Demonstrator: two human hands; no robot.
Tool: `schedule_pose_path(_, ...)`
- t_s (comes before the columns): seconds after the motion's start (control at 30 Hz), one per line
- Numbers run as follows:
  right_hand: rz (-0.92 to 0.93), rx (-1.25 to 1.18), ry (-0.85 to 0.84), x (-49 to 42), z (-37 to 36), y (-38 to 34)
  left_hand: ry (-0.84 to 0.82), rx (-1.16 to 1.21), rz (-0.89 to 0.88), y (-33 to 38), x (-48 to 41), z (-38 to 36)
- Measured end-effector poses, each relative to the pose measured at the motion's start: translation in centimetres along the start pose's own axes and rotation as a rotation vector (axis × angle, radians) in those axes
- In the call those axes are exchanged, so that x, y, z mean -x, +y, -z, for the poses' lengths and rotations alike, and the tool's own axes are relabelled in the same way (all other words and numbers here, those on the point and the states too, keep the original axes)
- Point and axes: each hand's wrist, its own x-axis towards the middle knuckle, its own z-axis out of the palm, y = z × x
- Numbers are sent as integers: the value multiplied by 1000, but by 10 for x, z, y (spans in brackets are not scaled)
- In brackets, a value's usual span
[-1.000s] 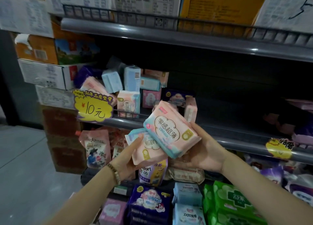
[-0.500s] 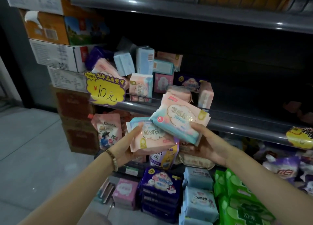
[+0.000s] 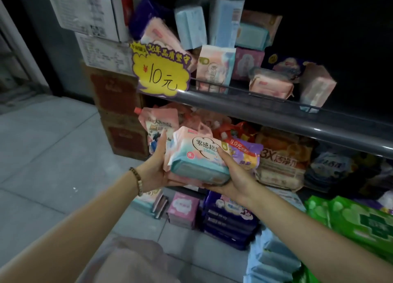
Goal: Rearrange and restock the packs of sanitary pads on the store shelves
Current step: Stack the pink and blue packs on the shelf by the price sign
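The left hand (image 3: pixel 156 170) and the right hand (image 3: pixel 234 176) both gripped a small pile of pad packs (image 3: pixel 197 155), one hand on each side, fingers curled round it. Above the grip, the upper shelf (image 3: pixel 276 114) had a wire rail, and pink and blue packs (image 3: pixel 214 69) sat behind it, some tipped over. A yellow price sign (image 3: pixel 162 72) hung up and left of the grip. A purple pack (image 3: pixel 244 152) lay just behind the hands. Green packs (image 3: pixel 350 219) sat down to the right. Left of the grip were grey floor (image 3: pixel 53 155) and brown boxes (image 3: pixel 119 112). The back of the shelf was too dark to see.
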Motion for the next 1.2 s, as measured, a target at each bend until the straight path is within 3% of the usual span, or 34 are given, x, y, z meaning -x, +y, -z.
schedule_pose_path(0.23,-140,-47,57,-85,-41,56,64,-172,60,-12,-38,91)
schedule_pose_path(0.4,-182,-3,122,-155,-72,105,269,-367,185,-18,-71,159)
schedule_pose_path(0.7,-233,4,199,-245,-116,185,405,-299,125,-64,-120,260)
schedule_pose_path(0.93,-271,179,189,-280,-110,229,476,-383,38,-98,-143,288)
schedule_pose_path(1.2,-249,279,178,-272,-97,208,557,-441,31,-82,-134,276)
